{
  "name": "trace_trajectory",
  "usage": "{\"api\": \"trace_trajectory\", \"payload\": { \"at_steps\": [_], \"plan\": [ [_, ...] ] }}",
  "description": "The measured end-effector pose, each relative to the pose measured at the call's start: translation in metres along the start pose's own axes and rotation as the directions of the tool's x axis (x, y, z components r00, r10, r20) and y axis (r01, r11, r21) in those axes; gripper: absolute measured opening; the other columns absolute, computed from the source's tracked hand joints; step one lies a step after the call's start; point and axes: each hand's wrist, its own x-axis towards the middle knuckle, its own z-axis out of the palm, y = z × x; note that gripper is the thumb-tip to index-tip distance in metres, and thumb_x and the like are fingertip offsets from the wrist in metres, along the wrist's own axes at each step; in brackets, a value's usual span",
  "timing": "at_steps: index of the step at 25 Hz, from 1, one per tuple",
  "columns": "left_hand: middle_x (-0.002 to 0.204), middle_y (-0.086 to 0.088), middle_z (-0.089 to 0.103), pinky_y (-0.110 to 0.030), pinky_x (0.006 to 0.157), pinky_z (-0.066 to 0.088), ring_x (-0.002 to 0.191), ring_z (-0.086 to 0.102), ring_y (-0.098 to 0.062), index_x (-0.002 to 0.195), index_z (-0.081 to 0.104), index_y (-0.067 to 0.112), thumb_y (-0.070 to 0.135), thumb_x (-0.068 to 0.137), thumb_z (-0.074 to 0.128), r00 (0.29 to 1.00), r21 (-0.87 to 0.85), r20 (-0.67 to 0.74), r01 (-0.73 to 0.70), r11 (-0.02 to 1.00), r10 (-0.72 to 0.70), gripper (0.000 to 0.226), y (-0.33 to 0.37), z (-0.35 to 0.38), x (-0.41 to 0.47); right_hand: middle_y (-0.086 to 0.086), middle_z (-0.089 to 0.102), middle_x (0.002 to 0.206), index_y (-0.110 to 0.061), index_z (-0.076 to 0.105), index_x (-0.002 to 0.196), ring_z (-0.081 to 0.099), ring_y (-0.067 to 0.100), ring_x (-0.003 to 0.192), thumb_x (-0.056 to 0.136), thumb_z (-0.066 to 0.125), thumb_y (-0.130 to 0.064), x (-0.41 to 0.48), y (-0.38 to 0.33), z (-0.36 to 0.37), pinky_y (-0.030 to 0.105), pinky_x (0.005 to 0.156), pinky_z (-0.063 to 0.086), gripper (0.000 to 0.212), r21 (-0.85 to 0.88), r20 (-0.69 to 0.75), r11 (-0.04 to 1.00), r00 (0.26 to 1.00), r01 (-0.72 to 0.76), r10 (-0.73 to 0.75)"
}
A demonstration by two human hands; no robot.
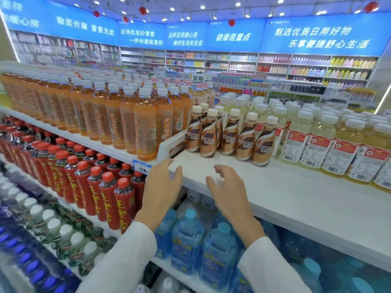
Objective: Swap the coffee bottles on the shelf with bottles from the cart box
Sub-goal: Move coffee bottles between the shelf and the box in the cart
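Several brown coffee bottles (229,136) with cream caps stand in a cluster on the white top shelf (285,199), set back from its front edge. My left hand (163,187) hovers at the shelf's front edge, fingers relaxed and empty, just below a white divider (171,142). My right hand (226,187) hovers over the bare shelf front, fingers loosely curled, holding nothing. Both hands are short of the coffee bottles. The cart box is out of view.
Orange tea bottles (146,123) fill the shelf left of the divider. Pale yellow drink bottles (330,142) stand right of the coffee. Red-capped bottles (110,191) and blue water bottles (188,240) sit on lower shelves. A price tag (142,167) hangs at the edge.
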Motion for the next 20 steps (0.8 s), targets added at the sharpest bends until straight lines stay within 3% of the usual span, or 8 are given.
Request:
{"api": "trace_trajectory", "payload": {
  "at_steps": [4, 7, 10, 13, 17, 20],
  "plan": [
    [0.119, 0.012, 0.064, -0.024, 0.091, 0.042, 0.111, 0.057, -0.01, 0.123, 0.062, 0.026, 0.045, 0.098, 0.054, 0.996, 0.074, -0.048, 0.072, 0.995, -0.069, 0.032, -0.035, -0.039, -0.083, -0.018, 0.05, 0.133, -0.028, 0.051, 0.138, 0.043, 0.001, 0.126, 0.099, 0.054, -0.043, -0.07, 0.0, 0.001, 0.017, 0.104, 0.031, 0.042, 0.071, 0.078, 0.989, 0.988, 0.128, -0.134],
    [0.125, 0.003, 0.066, -0.027, 0.094, 0.042, 0.114, 0.055, -0.013, 0.132, 0.061, 0.022, 0.043, 0.098, 0.055, 0.971, 0.135, -0.121, 0.22, 0.966, -0.204, 0.04, -0.073, -0.067, -0.15, -0.015, 0.049, 0.141, -0.028, 0.051, 0.141, 0.04, 0.003, 0.133, 0.098, 0.052, -0.048, -0.118, 0.002, 0.03, 0.02, 0.11, 0.029, 0.047, 0.099, 0.205, 0.983, 0.963, 0.154, -0.172],
    [0.134, 0.007, 0.061, -0.029, 0.102, 0.04, 0.127, 0.051, -0.014, 0.139, 0.056, 0.023, 0.045, 0.099, 0.054, 0.913, 0.169, -0.183, 0.394, 0.903, -0.364, 0.046, -0.111, -0.099, -0.215, -0.015, 0.042, 0.149, -0.029, 0.045, 0.146, 0.034, 0.005, 0.14, 0.099, 0.048, -0.052, -0.159, 0.002, 0.076, 0.026, 0.116, 0.028, 0.052, 0.105, 0.404, 0.987, 0.901, 0.123, -0.155],
    [0.13, 0.002, 0.065, -0.032, 0.1, 0.044, 0.121, 0.058, -0.021, 0.136, 0.06, 0.019, 0.043, 0.097, 0.057, 0.827, 0.2, -0.248, 0.553, 0.808, -0.505, 0.046, -0.155, -0.13, -0.272, -0.009, 0.045, 0.151, -0.026, 0.048, 0.144, 0.038, 0.011, 0.139, 0.099, 0.052, -0.047, -0.195, 0.002, 0.13, 0.031, 0.114, 0.033, 0.05, 0.091, 0.557, 0.994, 0.824, 0.063, -0.103],
    [0.108, 0.001, 0.071, -0.034, 0.086, 0.049, 0.102, 0.064, -0.021, 0.128, 0.065, 0.018, 0.042, 0.097, 0.055, 0.663, 0.155, -0.308, 0.743, 0.652, -0.682, 0.041, -0.211, -0.17, -0.335, -0.006, 0.045, 0.149, -0.026, 0.047, 0.144, 0.041, 0.016, 0.138, 0.097, 0.054, -0.047, -0.241, -0.013, 0.197, 0.037, 0.112, 0.039, 0.052, 0.054, 0.745, 0.997, 0.667, -0.047, -0.009],
    [0.128, 0.008, 0.065, -0.033, 0.101, 0.047, 0.121, 0.057, -0.014, 0.135, 0.06, 0.025, 0.047, 0.098, 0.056, 0.549, 0.107, -0.328, 0.83, 0.547, -0.769, 0.043, -0.254, -0.194, -0.373, -0.003, 0.057, 0.136, -0.024, 0.056, 0.134, 0.052, 0.017, 0.125, 0.093, 0.065, -0.039, -0.27, -0.031, 0.247, 0.036, 0.104, 0.045, 0.044, 0.053, 0.773, 0.997, 0.635, -0.057, -0.005]
  ]
}}
